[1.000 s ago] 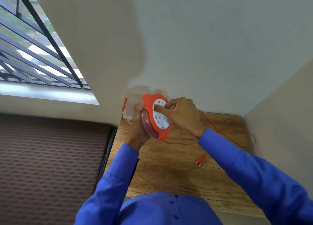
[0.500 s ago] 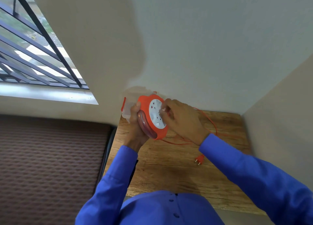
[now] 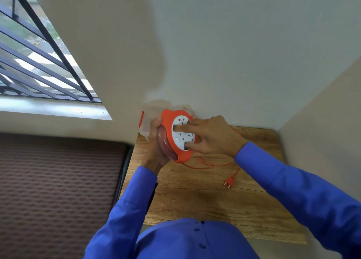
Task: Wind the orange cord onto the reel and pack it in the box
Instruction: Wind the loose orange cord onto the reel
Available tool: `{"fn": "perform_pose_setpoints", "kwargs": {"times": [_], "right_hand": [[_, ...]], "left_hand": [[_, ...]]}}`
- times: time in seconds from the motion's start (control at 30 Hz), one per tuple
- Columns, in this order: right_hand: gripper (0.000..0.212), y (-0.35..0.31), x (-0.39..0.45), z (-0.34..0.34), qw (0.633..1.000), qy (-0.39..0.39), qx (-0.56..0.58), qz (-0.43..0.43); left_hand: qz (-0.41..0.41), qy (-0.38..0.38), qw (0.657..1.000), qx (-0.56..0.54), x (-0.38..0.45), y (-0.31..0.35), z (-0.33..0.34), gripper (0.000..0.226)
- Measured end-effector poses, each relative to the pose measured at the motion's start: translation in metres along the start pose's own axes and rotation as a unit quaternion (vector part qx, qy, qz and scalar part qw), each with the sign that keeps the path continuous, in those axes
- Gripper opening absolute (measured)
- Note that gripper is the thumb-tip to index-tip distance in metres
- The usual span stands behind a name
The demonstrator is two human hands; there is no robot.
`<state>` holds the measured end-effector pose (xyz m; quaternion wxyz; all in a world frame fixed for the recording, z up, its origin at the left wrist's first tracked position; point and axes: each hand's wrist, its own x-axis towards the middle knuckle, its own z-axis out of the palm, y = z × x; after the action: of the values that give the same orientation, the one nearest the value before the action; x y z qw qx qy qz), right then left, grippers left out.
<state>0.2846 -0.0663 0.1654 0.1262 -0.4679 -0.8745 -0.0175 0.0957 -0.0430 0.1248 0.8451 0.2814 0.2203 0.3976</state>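
Observation:
My left hand [image 3: 156, 141] grips the orange reel [image 3: 172, 120] by its rim, holding it upright above the back left of the wooden table [image 3: 195, 196]. The reel has a white socket face [image 3: 182, 136]. My right hand [image 3: 213, 135] rests on that face with its fingers pressed into it. The loose orange cord [image 3: 207, 164] trails from the reel's lower edge across the table and ends in an orange plug [image 3: 229, 181]. Behind the reel stands a clear plastic box [image 3: 145, 126] with an orange latch, mostly hidden.
The table sits in a corner, with a wall behind it and another on the right. A barred window [image 3: 39, 63] is at the upper left. A brown patterned cushion [image 3: 58, 190] lies to the left of the table.
My right hand has turned round on the white face. The loose cord has shortened and the plug has slid along the table toward the reel.

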Motion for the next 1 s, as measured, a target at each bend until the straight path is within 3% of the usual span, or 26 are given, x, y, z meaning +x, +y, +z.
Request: {"fn": "perform_pose_setpoints", "kwargs": {"times": [0.1, 0.27, 0.33, 0.43, 0.57, 0.67, 0.77, 0.83, 0.9, 1.0], "right_hand": [[0.064, -0.001, 0.006, 0.001, 0.994, 0.029, 0.054, 0.095], [0.077, -0.007, 0.013, 0.004, 0.963, 0.081, 0.14, 0.213], [0.073, -0.008, 0.015, 0.007, 0.947, 0.106, 0.172, 0.251], [0.062, -0.008, 0.021, 0.01, 0.919, 0.118, 0.214, 0.308], [0.082, -0.006, 0.022, 0.015, 0.9, 0.101, 0.256, 0.338], [0.079, -0.008, 0.018, 0.019, 0.861, 0.082, 0.316, 0.389], [0.073, -0.009, 0.016, 0.021, 0.799, 0.02, 0.415, 0.435], [0.072, -0.01, 0.017, 0.017, 0.819, 0.005, 0.395, 0.417], [0.069, -0.012, 0.016, 0.013, 0.876, 0.031, 0.308, 0.371], [0.032, -0.016, 0.008, 0.008, 0.958, 0.077, 0.147, 0.236]], "left_hand": [[0.021, 0.013, 1.0, 0.013, 0.001, -0.003, -0.001, 0.105], [0.038, 0.048, 0.996, 0.067, 0.0, 0.006, 0.012, 0.088], [0.043, 0.043, 0.995, 0.072, -0.001, 0.011, 0.018, 0.088], [0.061, 0.04, 0.993, 0.092, -0.002, 0.014, 0.024, 0.12], [0.062, 0.035, 0.993, 0.094, -0.001, 0.012, 0.026, 0.14], [0.067, 0.039, 0.992, 0.096, -0.002, 0.009, 0.028, 0.136], [0.078, 0.034, 0.991, 0.104, -0.001, 0.008, 0.028, 0.109], [0.086, 0.033, 0.992, 0.087, -0.001, 0.007, 0.026, 0.11], [0.091, 0.039, 0.993, 0.058, -0.001, 0.006, 0.024, 0.118], [0.078, 0.051, 0.995, 0.021, 0.0, 0.007, 0.019, 0.13]]}}
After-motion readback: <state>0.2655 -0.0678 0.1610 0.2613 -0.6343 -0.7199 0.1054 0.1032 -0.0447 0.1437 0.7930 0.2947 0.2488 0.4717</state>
